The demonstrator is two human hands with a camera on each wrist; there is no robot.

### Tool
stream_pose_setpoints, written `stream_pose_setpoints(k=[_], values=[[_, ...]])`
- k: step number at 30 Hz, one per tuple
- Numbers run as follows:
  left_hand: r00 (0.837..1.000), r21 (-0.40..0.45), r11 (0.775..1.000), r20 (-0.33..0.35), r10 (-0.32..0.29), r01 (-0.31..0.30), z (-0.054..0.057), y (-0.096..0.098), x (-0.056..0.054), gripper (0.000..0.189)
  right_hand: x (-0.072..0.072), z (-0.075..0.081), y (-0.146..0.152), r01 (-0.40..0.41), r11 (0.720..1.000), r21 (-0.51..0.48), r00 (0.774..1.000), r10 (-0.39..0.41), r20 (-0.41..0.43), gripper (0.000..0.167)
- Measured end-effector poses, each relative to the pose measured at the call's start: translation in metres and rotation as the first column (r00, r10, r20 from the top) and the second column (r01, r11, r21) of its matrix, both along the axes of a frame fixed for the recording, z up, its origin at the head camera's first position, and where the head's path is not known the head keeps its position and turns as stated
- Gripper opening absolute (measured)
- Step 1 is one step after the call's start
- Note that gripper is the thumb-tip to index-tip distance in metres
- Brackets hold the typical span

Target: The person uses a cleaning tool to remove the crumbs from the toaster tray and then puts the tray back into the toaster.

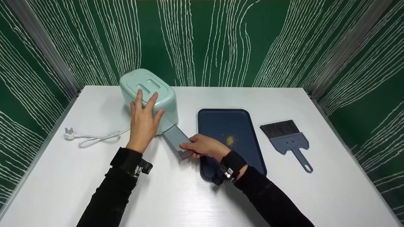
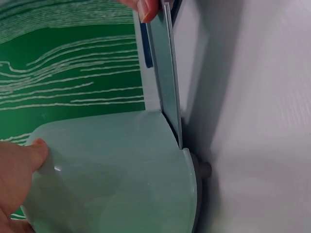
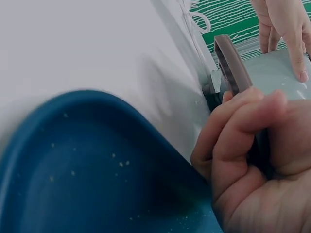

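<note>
A mint-green toaster [image 1: 167, 108] stands at the left of the white table, with its grey crumb tray [image 1: 175, 138] sticking out low at the near end. My left hand [image 1: 143, 121] rests on the toaster's top edge, fingers spread and straight. In the left wrist view its thumb touches the rounded green casing [image 2: 112, 170]. My right hand [image 1: 205, 145] pinches the crumb tray by its brownish outer end [image 3: 233, 65], thumb above and fingers curled beneath. The tray's inner end is hidden inside the toaster.
A dark blue serving tray [image 1: 221, 118] with a small heap of yellowish crumbs [image 1: 230, 140] lies under my right wrist. Farther right is a blue-grey hand brush [image 1: 288, 142] with black bristles. A white cord with a plug [image 1: 70, 134] trails left of the toaster. Green walls enclose the table.
</note>
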State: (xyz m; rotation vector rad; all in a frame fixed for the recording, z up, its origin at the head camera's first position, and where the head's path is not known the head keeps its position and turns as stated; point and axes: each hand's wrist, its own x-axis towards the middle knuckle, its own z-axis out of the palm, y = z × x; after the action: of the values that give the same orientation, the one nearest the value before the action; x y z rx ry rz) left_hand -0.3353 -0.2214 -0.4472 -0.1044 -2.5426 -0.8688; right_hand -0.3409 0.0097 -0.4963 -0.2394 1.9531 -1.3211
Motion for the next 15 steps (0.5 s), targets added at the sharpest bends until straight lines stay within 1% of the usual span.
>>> stream_pose_setpoints(k=[3,5,7,10,12,15], values=[[1.0,-0.007,1.0,0.0,0.006,-0.006,0.0,0.0,0.0,0.06,0.0,0.0,-0.002,-0.005,0.999,0.048,0.998,0.008,-0.061,0.03],[1.0,-0.01,1.0,-0.002,0.009,-0.009,0.0,0.0,0.0,0.06,0.0,0.0,-0.004,-0.008,0.996,0.087,0.992,0.019,-0.122,0.032],[1.0,-0.011,1.0,-0.005,0.009,-0.009,-0.001,0.0,0.0,0.06,0.0,-0.001,-0.007,-0.01,0.991,0.134,0.981,0.036,-0.191,0.034],[1.0,-0.012,1.0,-0.015,0.008,-0.008,-0.001,0.0,0.001,0.061,0.0,-0.002,-0.011,0.0,0.982,0.187,0.964,0.05,-0.262,0.036],[0.999,-0.018,1.0,-0.032,0.007,-0.008,-0.002,0.0,0.001,0.06,-0.001,-0.003,-0.014,0.012,0.979,0.204,0.958,0.047,-0.282,0.036],[0.998,-0.033,0.999,-0.063,0.005,-0.007,-0.003,0.0,0.001,0.06,-0.003,-0.004,-0.017,0.035,0.978,0.207,0.958,0.026,-0.285,0.036]])
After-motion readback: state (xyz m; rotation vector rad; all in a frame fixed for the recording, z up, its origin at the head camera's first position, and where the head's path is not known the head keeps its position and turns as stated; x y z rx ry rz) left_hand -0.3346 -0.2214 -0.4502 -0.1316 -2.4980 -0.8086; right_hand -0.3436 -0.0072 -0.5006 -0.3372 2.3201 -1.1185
